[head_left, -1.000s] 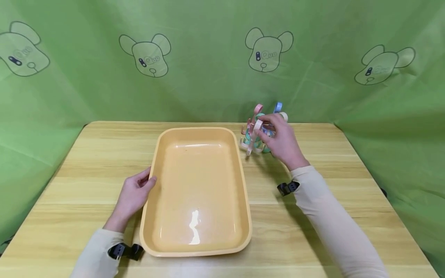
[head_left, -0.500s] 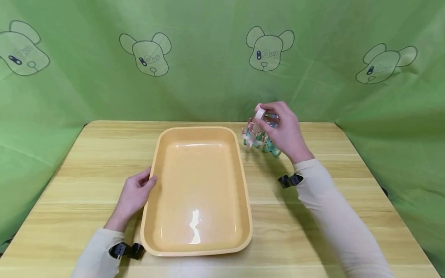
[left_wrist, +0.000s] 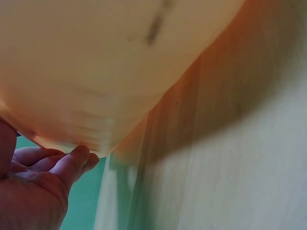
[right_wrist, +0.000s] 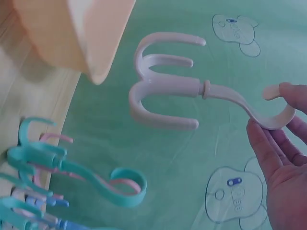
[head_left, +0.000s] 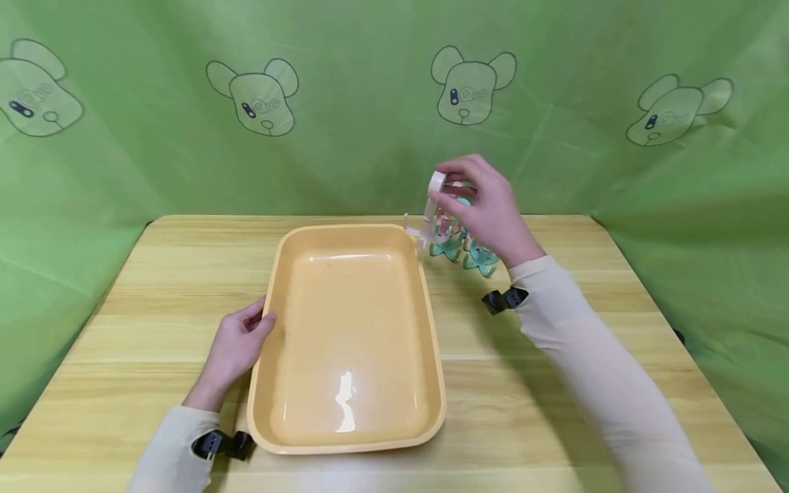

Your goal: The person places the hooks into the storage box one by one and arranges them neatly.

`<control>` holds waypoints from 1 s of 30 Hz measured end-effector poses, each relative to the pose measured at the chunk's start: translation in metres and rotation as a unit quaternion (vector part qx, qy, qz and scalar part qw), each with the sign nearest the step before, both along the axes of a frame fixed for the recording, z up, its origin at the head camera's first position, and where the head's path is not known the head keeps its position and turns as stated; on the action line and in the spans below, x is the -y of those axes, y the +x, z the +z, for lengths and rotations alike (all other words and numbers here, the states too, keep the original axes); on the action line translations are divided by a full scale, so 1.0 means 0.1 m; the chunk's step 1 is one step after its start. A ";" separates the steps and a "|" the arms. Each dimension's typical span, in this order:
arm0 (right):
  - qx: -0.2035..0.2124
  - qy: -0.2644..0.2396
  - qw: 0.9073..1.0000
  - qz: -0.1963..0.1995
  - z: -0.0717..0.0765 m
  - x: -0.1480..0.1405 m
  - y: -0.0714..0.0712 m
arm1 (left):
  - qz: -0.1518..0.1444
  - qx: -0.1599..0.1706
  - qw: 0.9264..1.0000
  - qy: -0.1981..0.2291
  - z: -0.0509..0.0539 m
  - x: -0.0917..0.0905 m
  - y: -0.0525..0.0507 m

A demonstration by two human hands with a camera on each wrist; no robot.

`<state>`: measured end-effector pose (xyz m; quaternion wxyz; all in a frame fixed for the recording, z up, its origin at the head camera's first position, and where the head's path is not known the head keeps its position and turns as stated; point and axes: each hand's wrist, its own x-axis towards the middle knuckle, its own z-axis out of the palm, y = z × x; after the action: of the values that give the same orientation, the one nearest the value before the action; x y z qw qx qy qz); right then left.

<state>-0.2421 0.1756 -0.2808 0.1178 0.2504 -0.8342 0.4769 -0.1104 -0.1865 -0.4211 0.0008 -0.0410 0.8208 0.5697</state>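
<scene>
An orange-yellow plastic tray (head_left: 345,308) stands on the table, with only glare showing on its inside. My left hand (head_left: 237,342) holds its left rim, thumb on top; the left wrist view shows the fingers (left_wrist: 74,160) against the tray's wall. In my right hand (head_left: 483,205) is a pale pinkish-white plastic swivel hook (right_wrist: 172,86), pinched by its curved top end, its prongs hanging down at the tray's far right corner. Below and beside that hand stand more such hooks: teal ones (head_left: 479,259), a pink one (right_wrist: 74,175) and a blue one (right_wrist: 62,201), partly hidden.
A light wooden table (head_left: 172,287) lies under everything. Right behind its far edge hangs a green curtain (head_left: 364,137) with bear-head prints, also closing in both sides. Dark straps (head_left: 505,300) go round both wrists.
My right hand has lifted the pale hook up from the cluster and moved it left towards the tray's corner. My left hand and the tray have stayed put.
</scene>
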 end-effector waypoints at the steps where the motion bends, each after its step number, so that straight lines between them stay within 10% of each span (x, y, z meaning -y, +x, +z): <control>1: 0.005 -0.007 1.000 0.009 0.01 0.03 -0.01 | 0.001 0.001 1.000 -0.002 0.00 0.00 0.00; 30: 0.060 0.026 0.990 0.125 -0.13 0.56 -0.14 | 0.012 0.005 1.000 0.007 0.01 -0.01 0.01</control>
<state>-0.2564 0.1193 -0.2940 0.0004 0.3267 -0.8139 0.4804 -0.1092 -0.1857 -0.4198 -0.0018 -0.0539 0.8161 0.5754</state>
